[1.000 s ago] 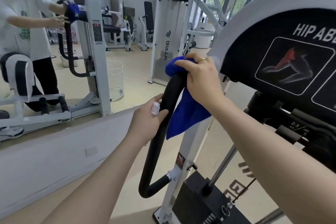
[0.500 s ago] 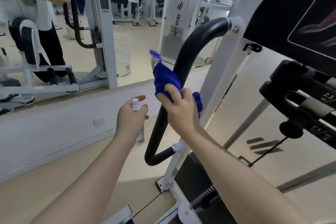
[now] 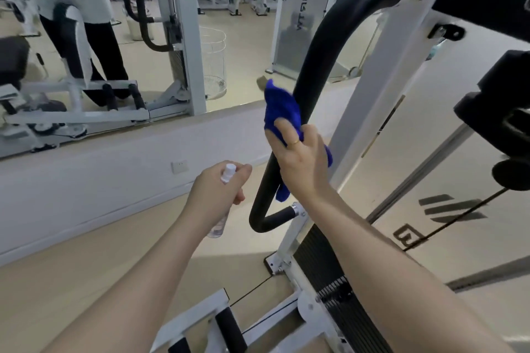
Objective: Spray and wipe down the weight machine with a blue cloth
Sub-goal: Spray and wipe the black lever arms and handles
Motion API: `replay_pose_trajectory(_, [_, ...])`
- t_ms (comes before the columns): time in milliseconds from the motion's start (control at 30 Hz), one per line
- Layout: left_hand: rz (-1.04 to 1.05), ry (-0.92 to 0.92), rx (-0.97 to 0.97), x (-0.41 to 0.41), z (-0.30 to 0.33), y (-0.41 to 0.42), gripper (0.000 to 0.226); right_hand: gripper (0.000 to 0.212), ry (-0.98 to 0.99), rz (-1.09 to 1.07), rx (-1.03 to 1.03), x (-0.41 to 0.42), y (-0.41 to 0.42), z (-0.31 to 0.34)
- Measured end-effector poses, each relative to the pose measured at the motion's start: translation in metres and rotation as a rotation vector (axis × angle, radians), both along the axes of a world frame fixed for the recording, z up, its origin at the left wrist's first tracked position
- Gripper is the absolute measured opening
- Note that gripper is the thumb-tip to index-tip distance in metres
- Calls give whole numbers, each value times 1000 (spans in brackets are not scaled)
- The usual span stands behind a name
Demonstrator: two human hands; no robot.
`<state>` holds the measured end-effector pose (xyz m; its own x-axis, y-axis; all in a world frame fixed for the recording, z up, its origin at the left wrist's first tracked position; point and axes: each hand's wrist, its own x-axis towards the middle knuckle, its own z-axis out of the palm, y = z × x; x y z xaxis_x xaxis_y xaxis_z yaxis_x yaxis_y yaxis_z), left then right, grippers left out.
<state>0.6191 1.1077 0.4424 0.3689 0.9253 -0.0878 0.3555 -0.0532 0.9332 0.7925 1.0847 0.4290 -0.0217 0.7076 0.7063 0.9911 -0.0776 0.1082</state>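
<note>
A curved black padded handle bar [image 3: 324, 46] runs from the white machine frame [image 3: 370, 89] at the top down to a bend near the floor. My right hand [image 3: 304, 157] presses the blue cloth [image 3: 282, 112] around the bar's lower half; cloth sticks out above and below my fingers. My left hand [image 3: 219, 189] is shut on a small clear spray bottle [image 3: 222, 209] with a white cap, held just left of the bar and apart from it.
The black weight stack [image 3: 338, 281] stands below my right forearm. A white wall ledge with a socket [image 3: 180, 166] runs on the left under a big mirror [image 3: 114, 37]. White frame bars [image 3: 198, 321] lie at floor level near my feet.
My right hand has slid the blue cloth from the top of the bar down to its lower half. My left hand with the bottle has come off the bar and hangs left of it.
</note>
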Motion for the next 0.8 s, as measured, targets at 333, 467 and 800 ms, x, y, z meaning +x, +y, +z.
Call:
replay_pose_trajectory(333, [-2,0,-134,-28,-28,-25,48,51,-135,19,-623,-18,-27,-84])
replay_pose_trajectory(467, [-94,40,-139,-30,-25,-45,44,31,116,-140,-1220,-27,-53,-82])
replay_pose_trajectory(800, [-155,19,-94,-38,-18,-70,40,26,707,-89,-464,-40,-133,-62])
